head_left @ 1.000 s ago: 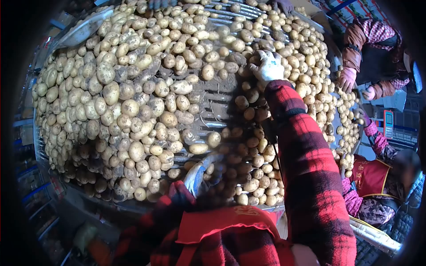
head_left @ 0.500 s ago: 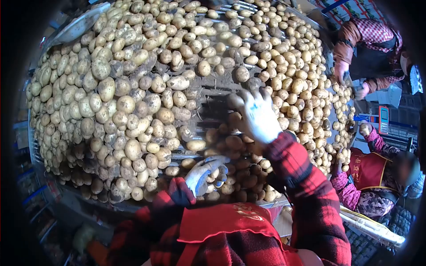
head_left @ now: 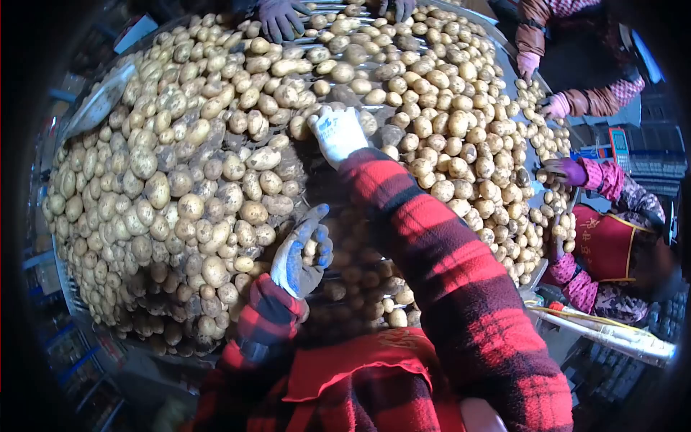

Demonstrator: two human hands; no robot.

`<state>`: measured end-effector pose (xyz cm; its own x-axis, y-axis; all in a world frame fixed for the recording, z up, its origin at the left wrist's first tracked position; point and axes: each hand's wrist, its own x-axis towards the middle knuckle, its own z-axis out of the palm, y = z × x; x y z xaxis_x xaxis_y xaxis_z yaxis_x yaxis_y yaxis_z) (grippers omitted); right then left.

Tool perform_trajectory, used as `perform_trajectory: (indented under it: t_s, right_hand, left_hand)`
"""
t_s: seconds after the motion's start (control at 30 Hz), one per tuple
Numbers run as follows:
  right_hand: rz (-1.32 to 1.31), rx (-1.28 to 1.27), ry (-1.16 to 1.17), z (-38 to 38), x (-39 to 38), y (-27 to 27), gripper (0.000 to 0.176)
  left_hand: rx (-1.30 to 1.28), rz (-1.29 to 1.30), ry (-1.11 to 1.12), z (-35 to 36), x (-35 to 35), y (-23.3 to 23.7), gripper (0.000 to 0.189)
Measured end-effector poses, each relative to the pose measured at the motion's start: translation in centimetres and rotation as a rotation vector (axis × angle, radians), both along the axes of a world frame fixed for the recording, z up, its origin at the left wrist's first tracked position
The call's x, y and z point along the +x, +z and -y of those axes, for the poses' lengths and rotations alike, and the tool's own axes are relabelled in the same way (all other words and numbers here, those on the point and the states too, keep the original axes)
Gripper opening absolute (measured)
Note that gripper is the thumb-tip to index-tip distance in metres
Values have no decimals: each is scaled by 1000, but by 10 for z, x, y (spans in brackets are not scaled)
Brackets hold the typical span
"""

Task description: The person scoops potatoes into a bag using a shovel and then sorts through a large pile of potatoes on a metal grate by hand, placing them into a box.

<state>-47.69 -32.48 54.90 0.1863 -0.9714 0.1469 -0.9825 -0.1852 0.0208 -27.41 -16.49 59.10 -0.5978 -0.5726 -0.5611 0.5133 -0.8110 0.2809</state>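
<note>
Potatoes lie heaped over a wide sorting surface with dark metal bars. My right hand, in a white glove with blue print, reaches far forward among potatoes near the middle; its fingertips are bent down and what they hold, if anything, is hidden. Nearer to me, at the left heap's edge, my left hand wears a white, grey and blue glove. Its fingers curl round a small potato. Both forearms are in red and black plaid sleeves.
Opposite me, a co-worker's dark gloved hands touch the heap's far edge. Two more people stand at the right, their hands at the potatoes. A scoop-like tray lies at the upper left, and a wrapped pole at the lower right.
My right hand has moved forward and left. My left hand has shifted left and slightly forward. A co-worker's dark gloved hands now show at the far edge. The view has shifted a little.
</note>
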Motion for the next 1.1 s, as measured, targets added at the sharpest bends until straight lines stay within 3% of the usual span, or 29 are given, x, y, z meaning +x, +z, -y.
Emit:
perform_trajectory:
  t_s: [0.1, 0.17, 0.23, 0.3, 0.33, 0.37, 0.4, 0.47, 0.5, 0.57, 0.63, 0.77, 0.83, 0.9, 0.97, 1.03, 1.1]
  right_hand:
    - [485, 30, -129, -11, -9, 20, 24]
    - [763, -98, -155, -30, -14, 34, 31]
    - [1061, 449, -12, -60, -18, 86, 30]
    - [1099, 576, 163, -79, -24, 97, 32]
    - [1058, 488, 167, -74, -36, 101, 36]
    - [922, 230, 144, -54, -49, 72, 39]
    - [946, 118, 43, -35, -63, 73, 42]
    - [635, -105, -142, 13, -92, 40, 48]
    - [564, -23, -221, 31, -104, 7, 50]
    - [457, -5, -236, 25, -92, 6, 45]
    - [587, 280, -112, 6, -98, 37, 35]
    - [548, 139, 159, -13, -130, 40, 36]
    - [470, -62, -54, 17, -126, 37, 47]
    - [277, -74, -150, 64, -124, 1, 43]
    - [84, 87, -230, 92, -107, -7, 38]
    - [151, 142, -239, 99, -108, 4, 33]
    - [438, 233, -240, 99, -129, -1, 34]
  left_hand:
    - [17, 101, 19, 13, -12, 31, 55]
    - [-60, -1, 36, 18, -1, 21, 62]
    - [-29, -185, 115, 23, 4, 3, 58]
    - [17, -311, 70, 31, 6, -7, 49]
    - [39, -326, 46, 35, -1, 10, 47]
    - [58, -339, 22, 37, -5, 19, 45]
    - [103, -349, 8, 35, 0, 8, 41]
    - [118, -326, -35, 31, 0, 6, 39]
    - [194, -352, -22, 30, -2, 7, 38]
    - [234, -214, 55, 37, -5, 26, 37]
    - [205, -246, 54, 43, 0, 19, 38]
    - [209, -469, 72, 50, 9, -6, 36]
    - [263, -579, 76, 49, -2, -3, 36]
    - [308, -588, 106, 44, -4, -2, 34]
    - [309, -553, 169, 43, -9, 3, 33]
    - [256, -525, 166, 45, -7, 6, 35]
    - [237, -470, 186, 44, -8, 6, 39]
